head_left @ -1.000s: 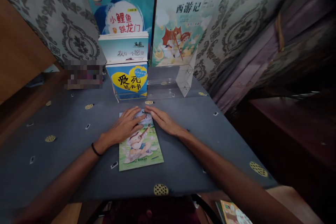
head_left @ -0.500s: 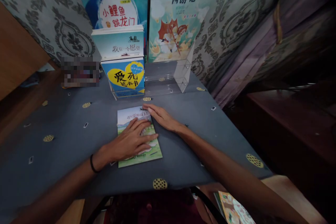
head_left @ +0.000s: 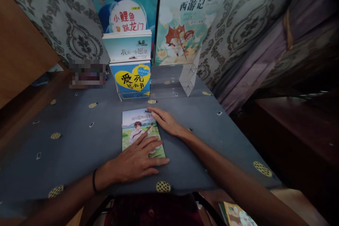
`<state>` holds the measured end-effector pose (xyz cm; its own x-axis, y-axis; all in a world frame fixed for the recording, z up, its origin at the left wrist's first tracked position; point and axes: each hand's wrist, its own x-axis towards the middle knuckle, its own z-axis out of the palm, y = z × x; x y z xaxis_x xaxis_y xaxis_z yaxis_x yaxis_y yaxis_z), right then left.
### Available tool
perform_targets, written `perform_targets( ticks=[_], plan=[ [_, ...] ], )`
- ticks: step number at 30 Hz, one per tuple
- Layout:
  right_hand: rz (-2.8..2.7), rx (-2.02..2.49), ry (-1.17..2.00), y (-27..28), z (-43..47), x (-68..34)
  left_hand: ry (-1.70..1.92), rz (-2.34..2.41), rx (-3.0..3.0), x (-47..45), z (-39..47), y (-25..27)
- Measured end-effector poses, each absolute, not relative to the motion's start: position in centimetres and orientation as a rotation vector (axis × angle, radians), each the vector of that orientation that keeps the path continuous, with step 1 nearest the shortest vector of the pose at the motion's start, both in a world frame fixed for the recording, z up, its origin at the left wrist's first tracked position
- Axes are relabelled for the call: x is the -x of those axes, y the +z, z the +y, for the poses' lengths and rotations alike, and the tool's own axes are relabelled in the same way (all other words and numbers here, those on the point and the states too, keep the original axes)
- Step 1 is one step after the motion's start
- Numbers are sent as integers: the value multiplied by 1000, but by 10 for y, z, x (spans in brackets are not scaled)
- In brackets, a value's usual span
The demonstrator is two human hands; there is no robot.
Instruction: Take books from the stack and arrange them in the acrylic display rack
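Note:
A small paperback book [head_left: 129,132] lies flat and closed on the table, its cover showing a figure in white on a green meadow. My left hand [head_left: 141,159], with a black band at the wrist, rests palm down over the lower part of the cover, fingers spread. At the book's upper right corner, my right hand [head_left: 166,122] lies with its fingers stretched out, the tips touching the cover's edge. Part of the lower cover is hidden beneath the left hand.
Behind the book, a clear acrylic rack [head_left: 188,77] holds upright books, among them a blue one with a yellow heart [head_left: 134,79] and a pale green one [head_left: 185,24]. A blurred-out object [head_left: 87,76] sits at the back left. The grey tablecloth [head_left: 100,137] has pineapple prints.
My left hand has slid down the cover toward the book's lower edge, uncovering the pictured figure. My right hand stays at the upper right corner. The view has shifted slightly.

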<state>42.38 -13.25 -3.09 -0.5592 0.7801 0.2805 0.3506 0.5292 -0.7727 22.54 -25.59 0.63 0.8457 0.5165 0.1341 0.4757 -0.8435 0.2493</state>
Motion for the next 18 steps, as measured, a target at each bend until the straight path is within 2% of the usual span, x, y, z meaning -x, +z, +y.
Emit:
perform_targets(
  ticks=[4, 10, 14, 18],
  plan=[
    [-2219, 918, 732, -31, -137, -421, 542, 771, -2637, -218, -253, 7],
    [-2439, 715, 433, -12, -178, -400, 1068, 1391, -2067, -185, -223, -3],
    [-2667, 401, 374, -4, -233, -365, 1036, 1532, -2054, -167, -208, -12],
    [-2796, 321, 361, -6, -264, -344, 855, 1445, -2312, -165, -210, -16]
  ],
)
